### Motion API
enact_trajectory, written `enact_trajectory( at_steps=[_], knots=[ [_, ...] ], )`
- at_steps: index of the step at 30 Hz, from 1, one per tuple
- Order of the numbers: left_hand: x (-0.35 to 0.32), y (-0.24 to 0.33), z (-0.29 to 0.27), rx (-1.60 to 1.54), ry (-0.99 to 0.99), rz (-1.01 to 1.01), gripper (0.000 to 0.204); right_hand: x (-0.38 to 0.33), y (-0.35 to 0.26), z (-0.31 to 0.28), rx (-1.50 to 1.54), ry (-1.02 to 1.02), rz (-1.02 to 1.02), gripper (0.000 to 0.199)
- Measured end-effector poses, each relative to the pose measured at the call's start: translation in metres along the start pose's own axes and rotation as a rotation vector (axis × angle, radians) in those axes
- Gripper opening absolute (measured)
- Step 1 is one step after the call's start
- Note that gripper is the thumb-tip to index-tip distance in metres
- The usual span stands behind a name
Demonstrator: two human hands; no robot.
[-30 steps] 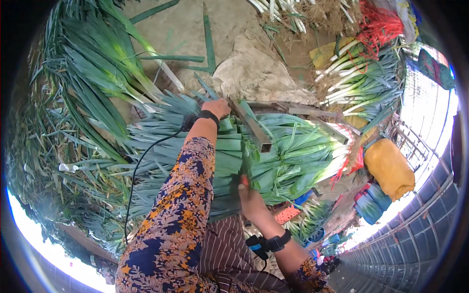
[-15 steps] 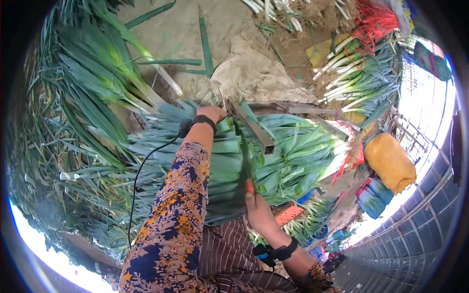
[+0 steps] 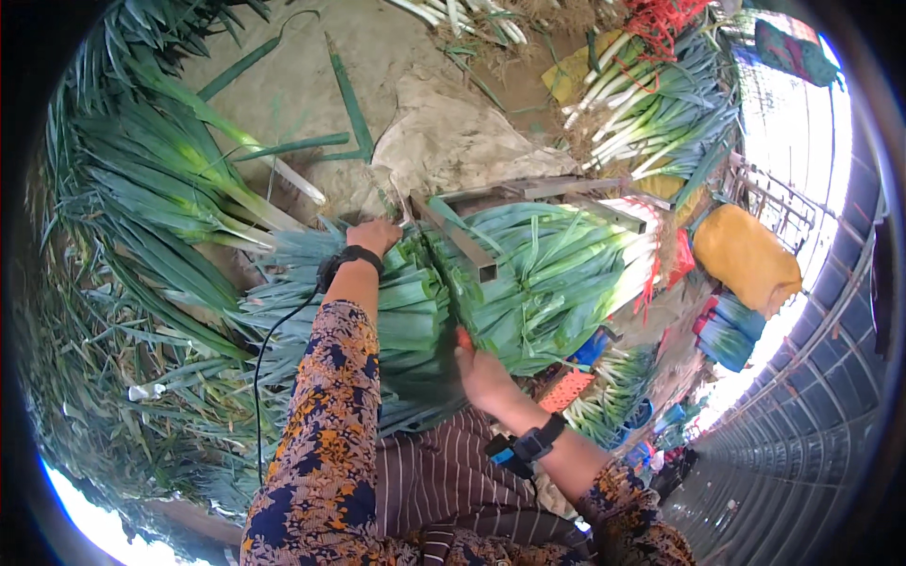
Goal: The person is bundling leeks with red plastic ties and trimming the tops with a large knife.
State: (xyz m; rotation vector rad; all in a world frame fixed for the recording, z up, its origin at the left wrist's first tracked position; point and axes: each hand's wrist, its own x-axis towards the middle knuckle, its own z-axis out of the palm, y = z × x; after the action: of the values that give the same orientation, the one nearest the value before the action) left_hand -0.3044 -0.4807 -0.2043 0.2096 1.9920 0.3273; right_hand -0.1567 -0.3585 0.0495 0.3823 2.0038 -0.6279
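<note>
Green leeks [image 3: 528,274] lie bundled across a metal frame [image 3: 472,247] as the left hand [image 3: 374,234] presses down at 11 o'clock and the right hand [image 3: 481,375] grips an orange-handled knife [image 3: 451,340], best drawn steadily clear of the holding fingers.

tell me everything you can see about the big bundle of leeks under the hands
The bundle of leeks lies flat in a metal frame, white stalk ends to the picture's right, pale green middles, dark leaf tops fanning out to the left. The stalks are packed side by side, fresh and long. The left hand presses on its far edge, and the right hand rests at its near edge, gripping something orange and partly hidden.
</note>
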Motion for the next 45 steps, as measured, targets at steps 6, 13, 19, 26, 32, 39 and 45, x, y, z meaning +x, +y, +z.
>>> enact_trajectory(
  at_steps=[6,13,19,26,32,39,45],
  knots=[
    [-0.010,-0.010,0.004,-0.031,0.005,-0.023,0.042,-0.067,-0.025,-0.030,0.271,0.007,0.315,0.045],
    [-0.035,0.018,-0.023,-0.006,-0.024,-0.112,0.038,-0.061,0.002,-0.008,0.246,-0.009,0.288,0.042],
    [-0.031,0.002,-0.018,0.005,-0.021,-0.068,0.043,-0.025,0.013,0.025,0.278,0.045,0.211,0.044],
    [-0.029,0.017,-0.026,0.052,-0.082,-0.136,0.043,-0.018,0.023,0.037,0.237,0.124,0.212,0.046],
    [-0.026,0.014,-0.022,0.051,-0.026,-0.183,0.038,-0.019,0.021,0.031,0.275,0.125,0.158,0.047],
    [-0.032,0.015,-0.019,0.110,0.082,-0.149,0.041,-0.060,-0.010,-0.005,0.726,-0.099,0.431,0.033],
    [-0.029,0.010,-0.016,0.110,0.091,-0.161,0.043,-0.124,0.020,0.010,0.347,0.007,0.119,0.036]
  ],
)
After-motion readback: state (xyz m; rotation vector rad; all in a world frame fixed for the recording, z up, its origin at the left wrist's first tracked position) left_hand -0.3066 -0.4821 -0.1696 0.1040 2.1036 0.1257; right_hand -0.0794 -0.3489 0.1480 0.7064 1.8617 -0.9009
